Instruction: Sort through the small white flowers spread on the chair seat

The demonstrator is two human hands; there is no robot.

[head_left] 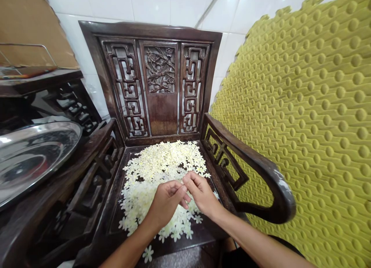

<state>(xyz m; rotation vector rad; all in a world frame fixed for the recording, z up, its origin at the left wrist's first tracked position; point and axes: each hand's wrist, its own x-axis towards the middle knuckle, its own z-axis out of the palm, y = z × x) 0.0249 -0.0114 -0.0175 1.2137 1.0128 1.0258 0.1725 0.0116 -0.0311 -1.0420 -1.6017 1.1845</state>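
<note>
A heap of small white flowers [162, 163] covers the seat of a dark carved wooden chair [162, 105]. My left hand [165, 204] and my right hand [201, 192] meet over the front of the heap, fingertips pinched together at about the same spot. Both hands are closed in a pinch on something small that I cannot make out, probably a flower. One loose flower [148, 254] lies at the seat's front edge.
A shiny metal tray [31, 156] rests on the left, beside the chair's left armrest. A yellow-green bumpy foam mat [304, 125] stands along the right, behind the right armrest [261, 171]. White tiled wall behind.
</note>
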